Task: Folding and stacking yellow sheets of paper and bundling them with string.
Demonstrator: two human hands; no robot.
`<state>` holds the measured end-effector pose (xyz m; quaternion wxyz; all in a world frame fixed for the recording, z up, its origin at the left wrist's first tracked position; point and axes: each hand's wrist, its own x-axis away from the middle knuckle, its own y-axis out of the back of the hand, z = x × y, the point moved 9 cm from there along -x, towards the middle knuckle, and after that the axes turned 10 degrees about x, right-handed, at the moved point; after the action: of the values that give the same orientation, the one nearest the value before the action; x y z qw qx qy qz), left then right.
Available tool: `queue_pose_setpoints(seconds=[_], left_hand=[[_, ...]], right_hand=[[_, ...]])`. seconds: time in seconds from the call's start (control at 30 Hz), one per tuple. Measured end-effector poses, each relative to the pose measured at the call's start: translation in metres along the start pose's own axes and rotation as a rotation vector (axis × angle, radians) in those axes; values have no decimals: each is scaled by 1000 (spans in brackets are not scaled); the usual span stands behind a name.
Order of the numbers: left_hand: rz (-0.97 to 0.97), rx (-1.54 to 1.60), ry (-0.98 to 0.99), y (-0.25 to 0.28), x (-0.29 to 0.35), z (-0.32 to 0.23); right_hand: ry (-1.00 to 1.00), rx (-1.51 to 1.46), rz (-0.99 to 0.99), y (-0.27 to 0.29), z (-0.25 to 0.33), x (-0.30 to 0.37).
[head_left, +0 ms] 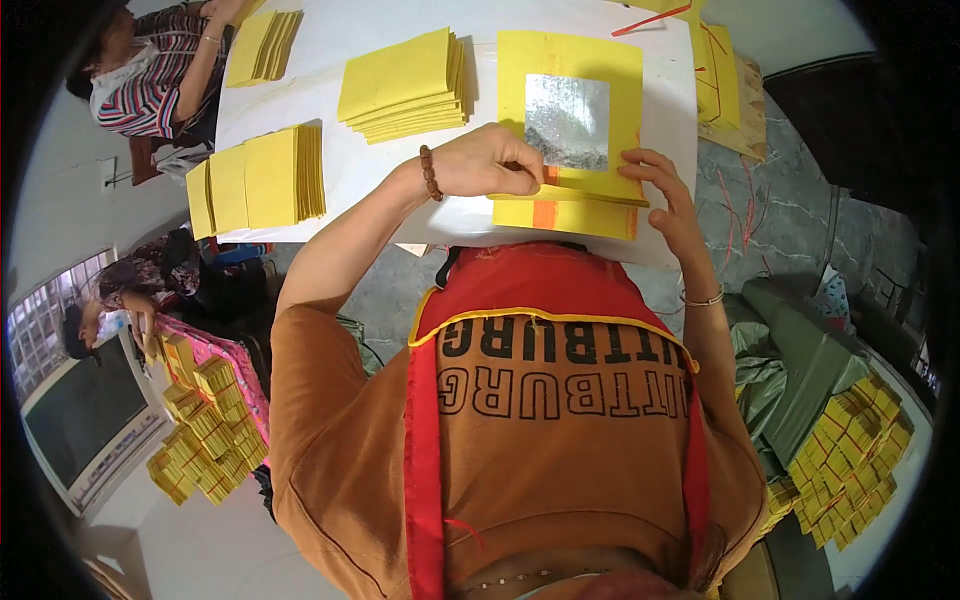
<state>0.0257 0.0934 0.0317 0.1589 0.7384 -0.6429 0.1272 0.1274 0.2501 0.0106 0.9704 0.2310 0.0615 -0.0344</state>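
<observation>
A yellow paper sheet [515, 60] with a silver foil square [568, 120] and an orange strip lies on the white table in front of me. Its near part is raised into a fold running left to right. My left hand [490, 163], closed in a pinch, grips that fold near the orange strip. At the fold's right end is my right hand [668, 195], its fingers curved and the thumb apart from them. The right fingertips touch the sheet's right edge. More yellow paper shows below the fold, toward me.
Stacks of folded yellow paper [395, 85] stand left on the white table [310, 105]. Bundled yellow packets [725, 85] lie beyond its right edge. Two other people sit at the left, one in a striped top [150, 85]. Tied yellow bundles [850, 455] are piled at lower right.
</observation>
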Motion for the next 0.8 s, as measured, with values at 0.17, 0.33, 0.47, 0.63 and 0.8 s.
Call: queue_pose_setpoints(seconds=[0.17, 0.33, 0.47, 0.63, 0.8], left_hand=[[-15, 51, -21, 2, 2, 4], [-44, -145, -278, 7, 22, -21], [-222, -567, -419, 11, 24, 1], [-472, -1057, -503, 2, 35, -24], [-395, -987, -626, -28, 58, -32]], right_hand=[[-38, 183, 12, -5, -1, -4], [-64, 117, -77, -5, -13, -2], [-124, -15, -139, -6, -21, -4], [127, 525, -196, 6, 28, -11], [319, 711, 42, -18, 64, -4]])
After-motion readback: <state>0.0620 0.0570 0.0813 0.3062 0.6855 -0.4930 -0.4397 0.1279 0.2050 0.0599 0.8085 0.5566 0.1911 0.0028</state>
